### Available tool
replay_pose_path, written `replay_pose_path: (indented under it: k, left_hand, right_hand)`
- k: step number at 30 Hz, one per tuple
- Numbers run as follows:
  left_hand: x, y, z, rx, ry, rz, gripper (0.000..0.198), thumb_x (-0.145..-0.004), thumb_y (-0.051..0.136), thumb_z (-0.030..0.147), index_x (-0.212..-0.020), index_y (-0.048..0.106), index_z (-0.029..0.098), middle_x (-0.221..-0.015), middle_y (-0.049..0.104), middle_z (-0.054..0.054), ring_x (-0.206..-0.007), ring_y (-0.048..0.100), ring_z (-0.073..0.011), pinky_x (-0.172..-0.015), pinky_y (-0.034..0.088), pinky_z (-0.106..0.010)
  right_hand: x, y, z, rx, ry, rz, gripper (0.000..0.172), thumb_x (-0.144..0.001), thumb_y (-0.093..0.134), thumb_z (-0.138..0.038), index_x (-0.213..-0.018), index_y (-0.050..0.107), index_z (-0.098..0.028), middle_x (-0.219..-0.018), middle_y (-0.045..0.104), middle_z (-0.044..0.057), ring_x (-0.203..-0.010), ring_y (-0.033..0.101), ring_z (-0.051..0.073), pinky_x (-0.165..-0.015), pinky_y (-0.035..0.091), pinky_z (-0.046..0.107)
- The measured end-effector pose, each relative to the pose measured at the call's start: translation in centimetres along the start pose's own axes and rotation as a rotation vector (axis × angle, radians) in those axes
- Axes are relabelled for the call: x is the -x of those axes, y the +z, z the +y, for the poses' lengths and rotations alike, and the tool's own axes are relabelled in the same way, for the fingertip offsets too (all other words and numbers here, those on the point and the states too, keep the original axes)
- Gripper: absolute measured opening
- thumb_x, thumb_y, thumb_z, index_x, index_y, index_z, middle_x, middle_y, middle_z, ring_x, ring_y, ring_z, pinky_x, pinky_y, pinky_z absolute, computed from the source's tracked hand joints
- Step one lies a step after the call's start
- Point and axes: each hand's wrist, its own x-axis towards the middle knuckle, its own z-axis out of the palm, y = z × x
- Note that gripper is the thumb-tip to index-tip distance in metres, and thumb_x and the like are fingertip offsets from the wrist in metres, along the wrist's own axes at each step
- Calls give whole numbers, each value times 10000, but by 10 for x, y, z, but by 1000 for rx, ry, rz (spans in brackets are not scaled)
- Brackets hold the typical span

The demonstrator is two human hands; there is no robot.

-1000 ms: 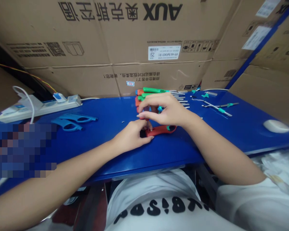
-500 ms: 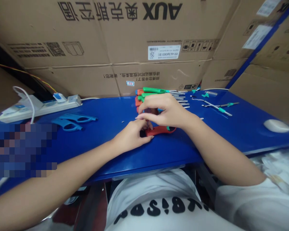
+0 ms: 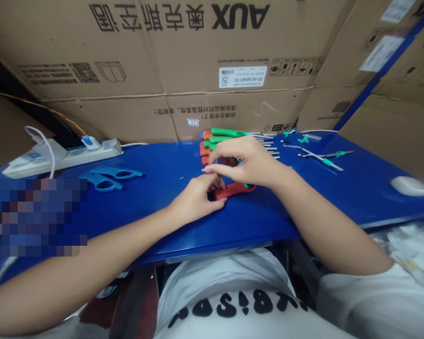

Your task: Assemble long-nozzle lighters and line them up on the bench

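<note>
A red plastic handle (image 3: 236, 189) with a green part at its right end lies on the blue table. My left hand (image 3: 197, 193) is closed on its left end, thumb and fingers pinching it from the sides. Above it, my right hand (image 3: 245, 162) grips a small screwdriver (image 3: 219, 182), whose thin shaft points straight down at the red handle. Fingers hide most of the screwdriver's grip, and the tip's exact contact is too small to make out. Just behind my right hand lies a row of green handles (image 3: 226, 132) and red handles (image 3: 205, 149) with metal rods.
Blue handle shells (image 3: 106, 183) and a tiny screw-like piece (image 3: 181, 178) lie to the left. A power strip (image 3: 63, 157) stands behind them. Metal rods with wires (image 3: 320, 157) and a white oval object (image 3: 410, 186) lie on the right. Cardboard (image 3: 183, 56) walls the back.
The whole view has shifted slightly. Both hands keep their places at the red handle, and more of the screwdriver's shaft shows between them now.
</note>
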Motion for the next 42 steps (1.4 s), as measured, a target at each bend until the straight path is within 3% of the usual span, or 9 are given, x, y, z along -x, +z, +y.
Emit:
replay_pose_path:
  k: [6,10,15,19,22,25,29,35,42]
  left_hand:
    - [1,0,-1,-28,-9,9,180,-772,725,215,-880,584,183,-827,691,-16,-687,640,-168,-630,514,-289]
    - [0,1,-3,-52,-37,-14,135,-792,706,242,-856,611,171,-788,700,-33,-692,660,-192,-626,521,-303]
    - [0,0,-4,-87,-36,-13,157,-800,702,221,-930,636,163,-836,718,-39,-733,679,-203,-673,551,-316]
    - [0,-10,-5,-166,111,18,282,-858,698,221,-1131,634,193,-1064,735,-61,-938,689,-226,-838,578,-362]
    - [-5,-22,-6,-261,284,65,344,-936,640,204,-1276,585,219,-1153,722,-76,-1035,653,-230,-909,567,-384]
    - [-18,-36,-6,-363,442,123,371,-978,586,181,-1346,547,200,-1186,714,-100,-1072,614,-234,-925,561,-390]
    - [-49,-54,-9,-425,555,245,301,-981,564,158,-1275,614,197,-1148,740,-87,-1030,588,-231,-925,553,-402]
    - [-108,-66,-27,-236,151,393,254,-897,655,212,-1139,729,215,-1112,762,-61,-1051,627,-247,-1013,507,-427]
    - [-151,-50,-72,-59,-74,390,256,-867,659,250,-1079,759,148,-1071,785,-110,-984,725,-245,-937,568,-371]
  right_hand:
    - [4,4,-1,-99,71,-78,378,-986,475,-185,-1345,587,-153,-1107,751,73,-918,691,158,-851,496,286]
    - [2,10,-5,-104,104,-61,166,-927,653,-319,-988,674,-167,-753,668,-14,-653,574,117,-671,423,234]
    - [-3,14,-7,-91,130,29,277,-904,695,-424,-809,597,-183,-641,548,-45,-583,473,104,-585,347,230]
    - [0,-18,3,-205,252,328,364,-883,701,-523,-786,565,-199,-640,553,-40,-541,489,102,-537,378,232]
    - [20,-58,30,-2,313,512,331,-906,677,-504,-805,563,-210,-650,593,-23,-533,520,116,-533,388,249]
    - [57,-91,65,417,398,491,247,-914,660,-425,-809,610,-208,-650,609,-3,-551,522,135,-574,388,269]
    - [106,-102,100,687,700,420,198,-918,607,-386,-859,665,-206,-795,709,61,-704,620,201,-628,394,288]
    - [128,-95,115,703,928,427,270,-917,573,-453,-883,700,-218,-890,746,90,-816,662,246,-625,391,296]
    - [131,-90,125,607,1028,337,265,-902,580,-444,-866,730,-229,-889,767,76,-819,687,234,-640,445,289]
